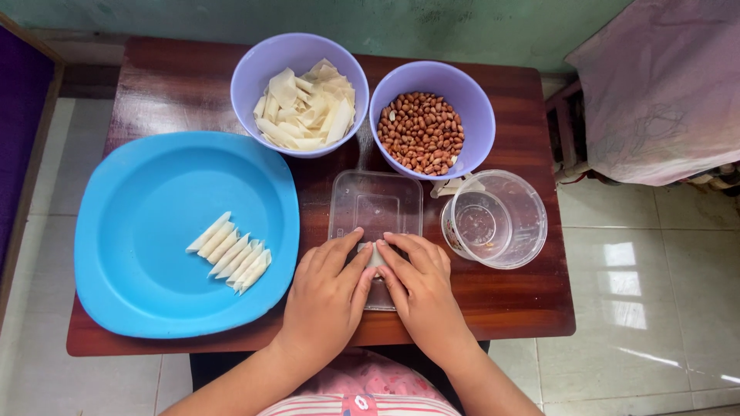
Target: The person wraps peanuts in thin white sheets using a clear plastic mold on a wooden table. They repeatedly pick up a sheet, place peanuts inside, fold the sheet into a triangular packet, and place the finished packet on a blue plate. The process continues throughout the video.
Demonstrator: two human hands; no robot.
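My left hand (327, 296) and my right hand (420, 289) rest side by side on a clear flat plastic lid (376, 202) near the table's front edge. Their fingertips pinch a small pale pastry wrapper (375, 258) between them on the lid. To the left, a big blue plate (154, 208) carries several rolled pale pastry sticks (230, 253) laid in a row. Behind the lid stand two lilac bowls: one (266, 65) full of cut wrapper pieces (306, 108), the other (478, 104) full of peanuts (421, 131).
A clear round plastic container (497, 219) lies on its side at the right of the lid, a scrap of wrapper behind it. The small dark wooden table (177, 85) stands on pale floor tiles. A cloth-covered object (663, 85) sits at the upper right.
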